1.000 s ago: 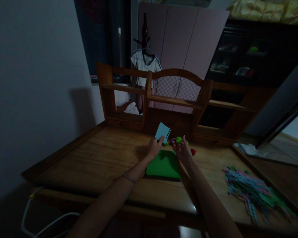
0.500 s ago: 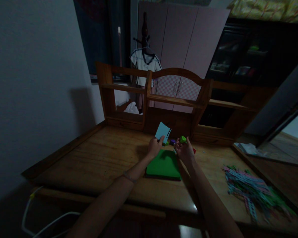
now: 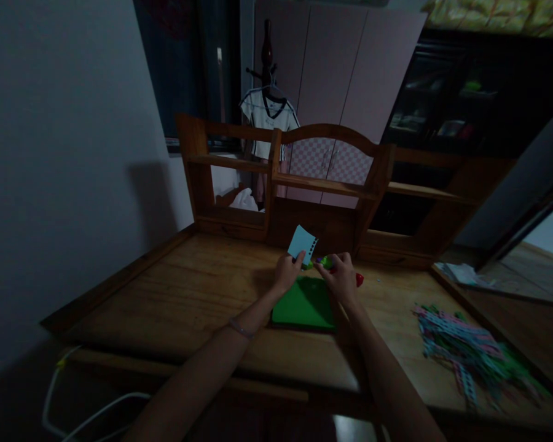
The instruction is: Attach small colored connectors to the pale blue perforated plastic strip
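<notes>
Well out over the far middle of the wooden desk (image 3: 198, 301), the left hand (image 3: 286, 273) has its fingers closed on the lower corner of a pale blue card (image 3: 303, 244) with a row of holes along one edge, holding it up and tilted. Just right of it, the right hand (image 3: 341, 279) curls its fingers around a small green piece (image 3: 325, 262). Both hands hover above the far edge of a green mat (image 3: 304, 304) lying flat on the desk. A red piece (image 3: 359, 280) sits just right of the right hand, and a heap of coloured paper strips (image 3: 465, 353) lies well apart, near the right edge.
</notes>
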`<state>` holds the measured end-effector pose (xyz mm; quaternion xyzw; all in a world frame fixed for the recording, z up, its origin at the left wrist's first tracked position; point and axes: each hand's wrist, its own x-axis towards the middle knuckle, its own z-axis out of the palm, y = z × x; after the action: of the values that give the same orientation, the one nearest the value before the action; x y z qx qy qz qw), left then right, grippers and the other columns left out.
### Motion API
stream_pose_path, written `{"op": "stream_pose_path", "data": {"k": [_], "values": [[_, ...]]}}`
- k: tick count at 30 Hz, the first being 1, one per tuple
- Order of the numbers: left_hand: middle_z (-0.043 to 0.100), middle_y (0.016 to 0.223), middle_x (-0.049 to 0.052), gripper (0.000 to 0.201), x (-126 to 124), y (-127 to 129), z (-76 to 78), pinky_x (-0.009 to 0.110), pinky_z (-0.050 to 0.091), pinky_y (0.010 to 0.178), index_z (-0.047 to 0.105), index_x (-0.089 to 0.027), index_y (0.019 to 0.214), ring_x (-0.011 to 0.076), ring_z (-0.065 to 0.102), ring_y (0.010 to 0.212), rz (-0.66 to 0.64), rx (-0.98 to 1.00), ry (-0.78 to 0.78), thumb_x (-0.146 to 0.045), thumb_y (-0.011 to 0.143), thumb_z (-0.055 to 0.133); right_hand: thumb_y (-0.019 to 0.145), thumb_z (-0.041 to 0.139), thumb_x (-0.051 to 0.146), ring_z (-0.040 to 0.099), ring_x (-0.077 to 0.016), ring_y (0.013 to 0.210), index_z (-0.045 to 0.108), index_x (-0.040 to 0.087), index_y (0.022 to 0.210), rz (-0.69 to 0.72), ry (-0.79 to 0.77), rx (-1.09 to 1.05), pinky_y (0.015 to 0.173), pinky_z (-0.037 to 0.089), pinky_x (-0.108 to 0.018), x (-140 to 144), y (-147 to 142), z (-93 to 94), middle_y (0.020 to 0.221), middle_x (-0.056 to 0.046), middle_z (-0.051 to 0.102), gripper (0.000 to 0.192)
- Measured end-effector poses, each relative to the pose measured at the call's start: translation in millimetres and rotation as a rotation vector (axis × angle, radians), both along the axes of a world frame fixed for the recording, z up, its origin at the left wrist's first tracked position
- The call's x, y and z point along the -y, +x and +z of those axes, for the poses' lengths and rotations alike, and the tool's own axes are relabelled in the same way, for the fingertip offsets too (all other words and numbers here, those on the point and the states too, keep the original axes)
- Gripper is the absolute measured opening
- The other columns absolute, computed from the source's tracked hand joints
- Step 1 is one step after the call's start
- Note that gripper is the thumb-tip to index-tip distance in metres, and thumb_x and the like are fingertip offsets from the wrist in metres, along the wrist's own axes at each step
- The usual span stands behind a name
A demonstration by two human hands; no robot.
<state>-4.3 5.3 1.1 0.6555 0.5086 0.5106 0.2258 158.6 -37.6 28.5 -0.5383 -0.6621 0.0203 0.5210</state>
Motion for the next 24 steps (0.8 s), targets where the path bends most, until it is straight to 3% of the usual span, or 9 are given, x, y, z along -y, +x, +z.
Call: {"op": "stream_pose_path", "data": {"k": [8, 12, 15, 17, 19, 21, 24], "values": [[0.057, 0.055, 0.005, 0.056, -1, 0, -1.8, 0.021, 0.030, 0.050, 0.062, -0.010, 0.063, 0.0111, 0.050, 0.052, 0.028, -0.034, 0.014, -0.056, 0.083, 0.037, 0.075, 0.048, 0.063, 0.057, -0.0218, 0.065, 0.058, 0.020, 0.080, -0.036, -0.221, -0.197, 0.057, 0.037, -0.029, -5, 10, -3.8, 0.066, -0.007, 0.060, 0.045], [0.057, 0.054, 0.005, 0.056, -1, 0, -2.7, 0.021, 0.029, 0.049, 0.062, -0.010, 0.064, 0.0111, 0.050, 0.052, 0.029, -0.025, 0.035, -0.056, 0.083, 0.037, 0.077, 0.040, 0.065, 0.053, -0.0166, 0.051, 0.056, 0.019, 0.070, 0.035, -0.334, -0.389, 0.047, 0.035, -0.026, -12, 13, -9.5, 0.053, -0.003, 0.053, 0.049], [0.057, 0.054, 0.005, 0.056, -1, 0, -2.5, 0.021, 0.029, 0.049, 0.062, -0.010, 0.064, 0.0113, 0.051, 0.052, 0.009, -0.013, 0.034, -0.056, 0.083, 0.036, 0.079, 0.033, 0.066, 0.035, -0.0103, 0.035, 0.056, 0.018, 0.066, 0.217, -0.451, -0.657, 0.036, 0.026, -0.023, -22, 19, -13.2, 0.041, 0.004, 0.035, 0.054], [0.057, 0.053, 0.005, 0.056, -1, 0, -2.1, 0.020, 0.029, 0.050, 0.062, -0.010, 0.064, 0.0114, 0.052, 0.052, 0.002, -0.003, 0.027, -0.056, 0.083, 0.036, 0.079, 0.033, 0.064, 0.019, -0.0071, 0.031, 0.057, 0.018, 0.068, 0.447, -0.540, -0.869, 0.032, 0.019, -0.021, -28, 25, -14.1, 0.039, 0.008, 0.022, 0.054], [0.056, 0.052, 0.005, 0.056, 0, 0, -1.5, 0.021, 0.030, 0.050, 0.062, -0.010, 0.064, 0.0115, 0.052, 0.052, -0.001, 0.001, 0.018, -0.057, 0.083, 0.037, 0.079, 0.036, 0.060, 0.012, -0.0061, 0.032, 0.058, 0.017, 0.071, 0.633, -0.555, -1.009, 0.031, 0.016, -0.020, -30, 31, -13.8, 0.039, 0.010, 0.017, 0.049], [0.056, 0.051, 0.005, 0.057, 0, 0, -0.9, 0.021, 0.030, 0.050, 0.062, -0.010, 0.063, 0.0116, 0.052, 0.052, 0.004, -0.004, 0.010, -0.057, 0.083, 0.037, 0.080, 0.040, 0.056, 0.011, -0.0061, 0.033, 0.059, 0.017, 0.074, 0.725, -0.523, -1.094, 0.031, 0.017, -0.019, -30, 34, -12.5, 0.039, 0.010, 0.017, 0.044], [0.056, 0.052, 0.005, 0.056, 1, 0, 0.0, 0.021, 0.030, 0.050, 0.062, -0.010, 0.062, 0.0118, 0.052, 0.051, 0.010, -0.013, 0.015, -0.056, 0.083, 0.037, 0.079, 0.042, 0.058, 0.012, -0.0063, 0.033, 0.060, 0.018, 0.076, 0.727, -0.475, -1.135, 0.031, 0.018, -0.018, -27, 33, -7.6, 0.039, 0.010, 0.018, 0.043]]}}
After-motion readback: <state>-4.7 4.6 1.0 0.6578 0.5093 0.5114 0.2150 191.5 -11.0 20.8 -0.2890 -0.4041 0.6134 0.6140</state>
